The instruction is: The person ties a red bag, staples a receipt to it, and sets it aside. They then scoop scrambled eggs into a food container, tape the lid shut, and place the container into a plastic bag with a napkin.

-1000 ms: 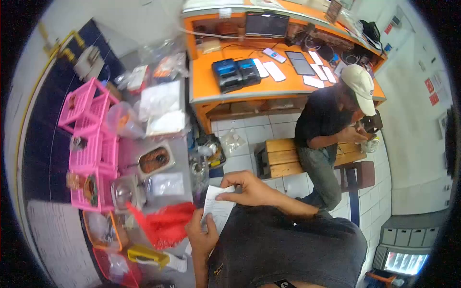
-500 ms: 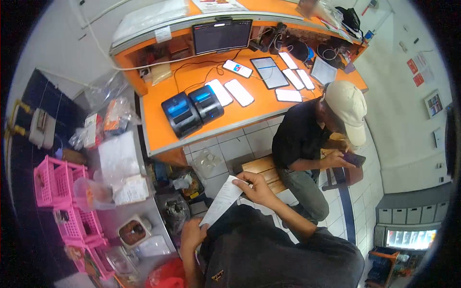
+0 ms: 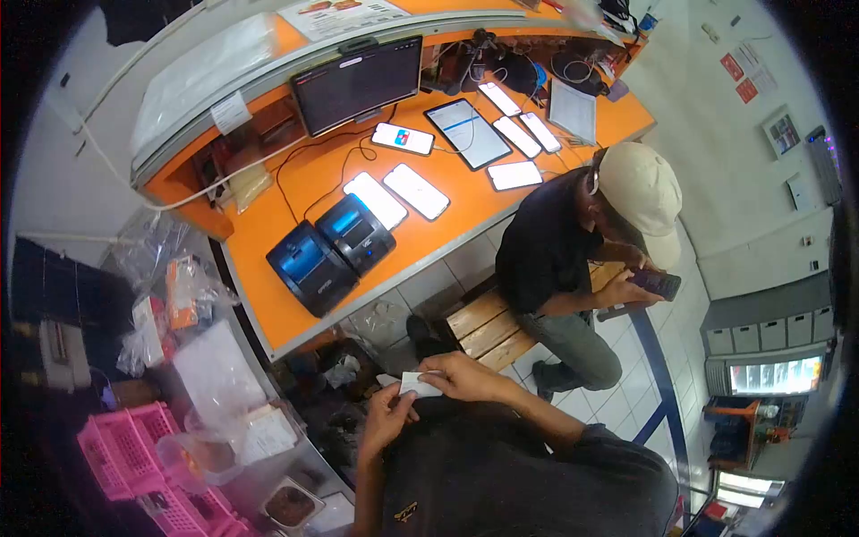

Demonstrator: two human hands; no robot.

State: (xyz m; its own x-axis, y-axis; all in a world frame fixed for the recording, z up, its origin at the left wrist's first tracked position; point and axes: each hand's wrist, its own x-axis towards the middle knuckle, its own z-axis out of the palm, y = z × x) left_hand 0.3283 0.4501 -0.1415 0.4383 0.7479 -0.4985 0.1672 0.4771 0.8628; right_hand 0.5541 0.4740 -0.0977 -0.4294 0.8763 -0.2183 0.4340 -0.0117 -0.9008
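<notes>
A small white paper slip (image 3: 419, 385), like a receipt, is folded between my two hands in front of my dark shirt. My right hand (image 3: 467, 378) pinches its right side, thumb on the near face. Lower and to the left, my left hand (image 3: 387, 422) has its fingers closed at the slip's left edge. Any writing on the slip is too small to read from here. Beyond my hands stands an orange desk (image 3: 255, 259) with two black printers, a printer (image 3: 313, 268) and a smaller printer (image 3: 356, 234) beside it.
Several lit phones (image 3: 416, 191), a tablet (image 3: 467, 134) and a monitor (image 3: 358, 85) are on the desk. To the right, a person in a cap (image 3: 559, 242) sits on a wooden bench (image 3: 488, 327) holding a phone (image 3: 655, 285). Pink baskets (image 3: 125, 447) stand at lower left.
The long slip, held stretched between both hands, is now folded small. My left hand has moved up and right, closer to my right hand. The view has shifted and tilted.
</notes>
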